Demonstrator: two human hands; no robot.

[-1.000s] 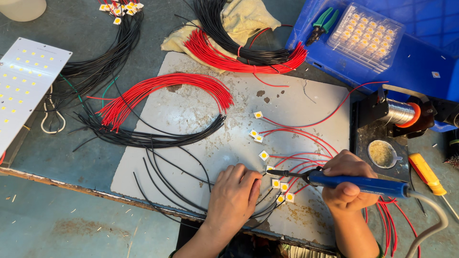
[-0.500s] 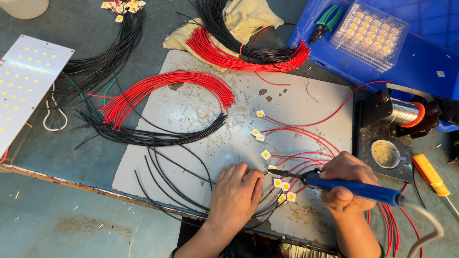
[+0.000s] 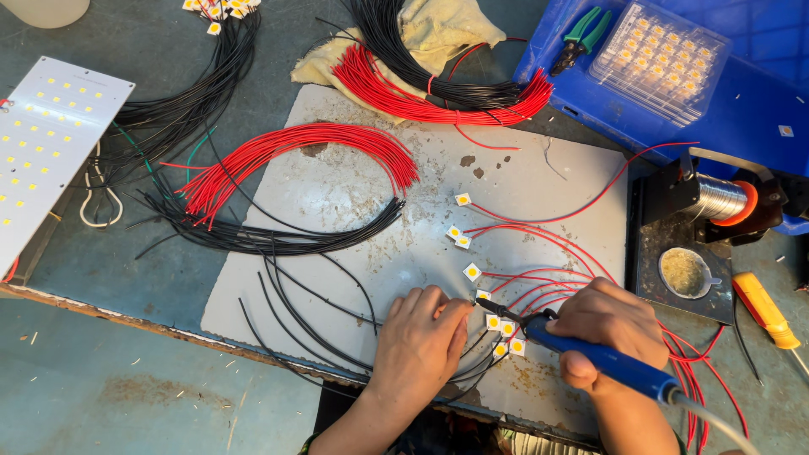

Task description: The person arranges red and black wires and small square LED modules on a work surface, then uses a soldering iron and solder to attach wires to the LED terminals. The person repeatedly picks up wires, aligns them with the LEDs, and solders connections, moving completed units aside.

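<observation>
My right hand (image 3: 613, 329) grips a blue-handled soldering iron (image 3: 602, 358), its tip pointing left at a small square LED chip (image 3: 482, 297) on the grey work board (image 3: 354, 202). My left hand (image 3: 420, 344) rests palm down beside the tip, its fingers pressing a black wire against that chip. Several more LED chips (image 3: 503, 334) lie just below the tip, with thin red wires (image 3: 548, 286) running right from them. Black wires (image 3: 303, 312) pass under my left hand.
Bundles of red wires (image 3: 295, 152) and black wires (image 3: 278, 240) lie across the board. A solder spool (image 3: 720, 200) and a flux tin (image 3: 684, 272) sit right, beside a yellow-handled screwdriver (image 3: 765, 310). A blue bin (image 3: 716, 93) holds pliers and a chip tray. An LED panel (image 3: 42, 143) lies left.
My right hand has slid the soldering iron slightly left and up toward the chip. My left hand shifted a little on the black wire.
</observation>
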